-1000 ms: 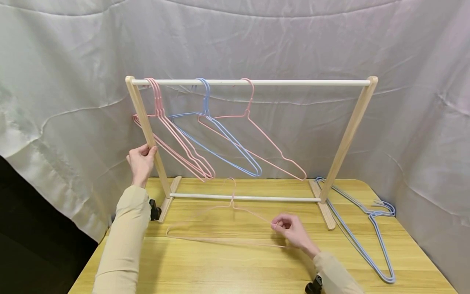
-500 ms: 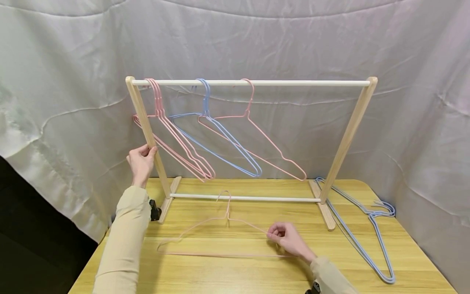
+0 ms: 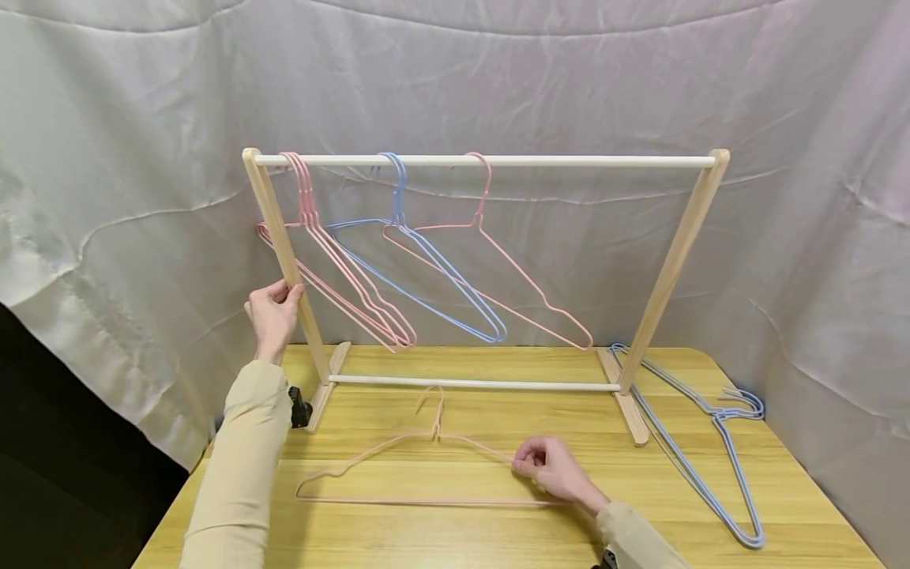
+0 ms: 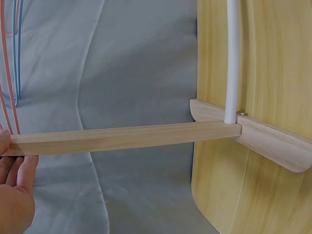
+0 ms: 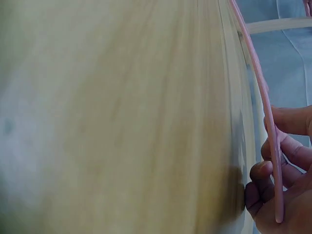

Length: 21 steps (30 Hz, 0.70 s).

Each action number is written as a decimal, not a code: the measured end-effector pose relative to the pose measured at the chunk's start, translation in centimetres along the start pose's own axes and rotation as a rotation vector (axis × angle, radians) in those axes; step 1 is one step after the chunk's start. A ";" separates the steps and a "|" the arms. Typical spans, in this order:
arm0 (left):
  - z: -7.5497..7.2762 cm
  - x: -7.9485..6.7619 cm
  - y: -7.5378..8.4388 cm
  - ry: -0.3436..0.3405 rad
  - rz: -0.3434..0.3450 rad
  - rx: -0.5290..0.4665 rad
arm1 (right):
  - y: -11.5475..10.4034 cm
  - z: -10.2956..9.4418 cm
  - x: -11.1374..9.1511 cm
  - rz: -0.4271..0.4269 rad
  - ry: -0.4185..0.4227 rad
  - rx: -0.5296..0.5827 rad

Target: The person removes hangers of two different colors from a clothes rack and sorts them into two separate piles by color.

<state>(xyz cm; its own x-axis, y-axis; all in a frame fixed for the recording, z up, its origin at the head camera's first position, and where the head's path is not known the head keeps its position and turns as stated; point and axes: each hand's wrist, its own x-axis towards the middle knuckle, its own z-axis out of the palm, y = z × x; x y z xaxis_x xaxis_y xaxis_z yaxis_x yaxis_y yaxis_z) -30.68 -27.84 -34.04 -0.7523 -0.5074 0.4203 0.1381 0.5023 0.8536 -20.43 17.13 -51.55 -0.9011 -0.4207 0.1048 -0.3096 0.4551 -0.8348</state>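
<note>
In the head view, my right hand (image 3: 558, 472) pinches the right shoulder of a pink clothes hanger (image 3: 426, 502) low over the table, its hook pointing toward the rack; whether it touches the tabletop I cannot tell. The right wrist view has the pink hanger (image 5: 265, 105) running between thumb and fingers. My left hand (image 3: 273, 320) grips the left wooden post (image 3: 280, 237) of a clothes rack, thumb on one side and fingers on the other. From the rack's white top rail (image 3: 569, 160) hang pink hangers (image 3: 309, 205) at the left, blue hangers (image 3: 399, 201), then one pink hanger (image 3: 519, 265).
Blue hangers (image 3: 739, 474) lie stacked on the table's right side, by the rack's right foot (image 3: 629, 407). A white lower rail (image 3: 483, 384) spans the rack near the wooden tabletop (image 3: 398, 545). Behind hangs a grey curtain (image 3: 604, 87).
My right hand has drawn the pink hanger toward me and slightly left, its hook passing from behind the lower rail's line to mostly in front of it. My left hand stays on the post.
</note>
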 end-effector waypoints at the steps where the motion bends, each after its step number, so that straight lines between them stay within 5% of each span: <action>1: 0.0 0.0 0.0 0.001 0.000 -0.002 | 0.0 0.0 0.0 -0.001 0.000 0.003; 15: 0.0 0.0 0.0 0.007 0.012 0.001 | -0.1 0.1 0.1 0.033 0.004 -0.003; 21: 0.0 0.0 0.0 0.001 0.010 -0.001 | -0.1 -1.2 0.6 -0.038 0.074 0.012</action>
<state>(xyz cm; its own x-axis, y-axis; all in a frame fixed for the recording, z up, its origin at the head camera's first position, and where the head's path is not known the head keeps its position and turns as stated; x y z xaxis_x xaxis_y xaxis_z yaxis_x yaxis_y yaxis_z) -30.69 -27.83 -34.07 -0.7499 -0.5032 0.4295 0.1468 0.5065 0.8496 -21.29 17.75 -50.78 -0.9089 -0.3781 0.1762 -0.3411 0.4305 -0.8356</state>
